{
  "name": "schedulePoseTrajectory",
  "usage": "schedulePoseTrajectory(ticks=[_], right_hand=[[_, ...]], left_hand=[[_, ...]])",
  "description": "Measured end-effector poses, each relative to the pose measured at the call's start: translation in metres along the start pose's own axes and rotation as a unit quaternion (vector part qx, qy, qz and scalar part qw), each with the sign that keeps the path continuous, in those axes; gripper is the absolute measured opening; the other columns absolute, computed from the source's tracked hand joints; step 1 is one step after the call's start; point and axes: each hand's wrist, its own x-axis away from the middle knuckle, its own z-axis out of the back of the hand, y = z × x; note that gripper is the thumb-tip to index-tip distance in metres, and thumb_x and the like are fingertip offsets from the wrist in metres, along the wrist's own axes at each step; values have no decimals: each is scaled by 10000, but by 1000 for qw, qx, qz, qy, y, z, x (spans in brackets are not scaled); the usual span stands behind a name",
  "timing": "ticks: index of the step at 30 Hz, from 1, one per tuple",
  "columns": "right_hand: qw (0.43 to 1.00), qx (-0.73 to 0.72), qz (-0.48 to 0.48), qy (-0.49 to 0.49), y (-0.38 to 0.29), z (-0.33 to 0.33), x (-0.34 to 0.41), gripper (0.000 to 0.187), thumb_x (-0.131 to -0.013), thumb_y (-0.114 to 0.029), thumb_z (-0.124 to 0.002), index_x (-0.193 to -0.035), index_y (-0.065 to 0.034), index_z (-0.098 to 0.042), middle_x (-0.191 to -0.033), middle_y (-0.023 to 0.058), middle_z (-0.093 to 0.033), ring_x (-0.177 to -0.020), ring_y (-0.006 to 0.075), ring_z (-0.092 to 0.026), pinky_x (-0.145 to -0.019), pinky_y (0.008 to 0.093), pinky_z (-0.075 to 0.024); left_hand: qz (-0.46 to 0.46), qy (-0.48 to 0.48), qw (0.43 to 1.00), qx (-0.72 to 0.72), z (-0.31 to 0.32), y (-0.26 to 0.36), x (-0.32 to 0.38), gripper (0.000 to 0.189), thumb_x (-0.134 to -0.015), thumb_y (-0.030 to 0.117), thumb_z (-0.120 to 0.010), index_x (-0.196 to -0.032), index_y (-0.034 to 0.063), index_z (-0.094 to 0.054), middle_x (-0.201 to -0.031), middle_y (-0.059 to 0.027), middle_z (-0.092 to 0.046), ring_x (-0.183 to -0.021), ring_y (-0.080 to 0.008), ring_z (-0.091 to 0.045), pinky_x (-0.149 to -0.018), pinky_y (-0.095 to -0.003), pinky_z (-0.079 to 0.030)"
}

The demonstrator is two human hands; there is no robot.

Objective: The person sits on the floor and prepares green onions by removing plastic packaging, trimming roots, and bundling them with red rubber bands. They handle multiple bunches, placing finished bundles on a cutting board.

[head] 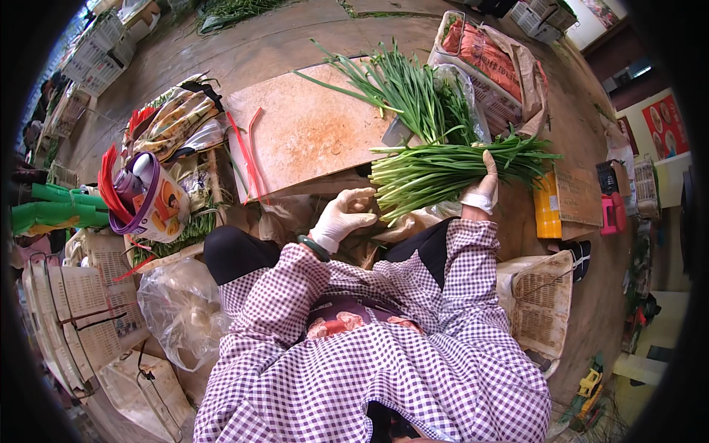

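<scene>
My right hand (483,185), in a pale glove, grips a thick bunch of garlic chives (432,174) around its leafy part. The pale stem ends point left, over my lap. Near those ends is my left hand (346,215), also gloved, its thumb and curved fingers apart with nothing between them. A dark green bangle (313,247) circles the left wrist. Beyond the held bunch, more garlic chives (407,91) lie in a heap on the right side of a low board (310,127). Two red strips (246,149) hang over the board's left edge.
A purple-rimmed bucket (160,205) holding red strips stands left on a crate of greens. Clear plastic (183,310) and white plastic crates (83,304) lie nearer me. On the right are a crate with an orange sack (487,55), a cardboard box (576,194) and another crate (540,302).
</scene>
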Motion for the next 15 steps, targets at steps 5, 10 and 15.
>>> schedulePoseTrajectory(ticks=[5,10,15], right_hand=[[999,-36,-8,-21,13,-10,5,231,-781,-74,-655,-999,-25,-595,-978,89,-634,-925,214,-602,-898,372,-481],[998,-36,-12,-40,24,-13,7,237,-790,-80,-642,-1010,-17,-584,-983,79,-620,-926,208,-589,-888,359,-475],[998,-41,-35,-45,28,-15,14,239,-792,-85,-641,-1015,-22,-579,-981,74,-614,-906,198,-585,-877,344,-472]], left_hand=[[31,78,991,108,-26,-3,-8,405,-742,4,-729,-1093,-4,-527,-914,-47,-617,-826,-120,-598,-791,-252,-501],[6,99,988,120,-27,-19,-14,340,-744,-7,-724,-1017,-10,-520,-962,-92,-644,-842,-140,-612,-754,-276,-521],[34,130,987,94,-39,-12,-9,372,-728,27,-752,-1032,-9,-542,-961,-76,-653,-827,-127,-612,-749,-266,-516]])
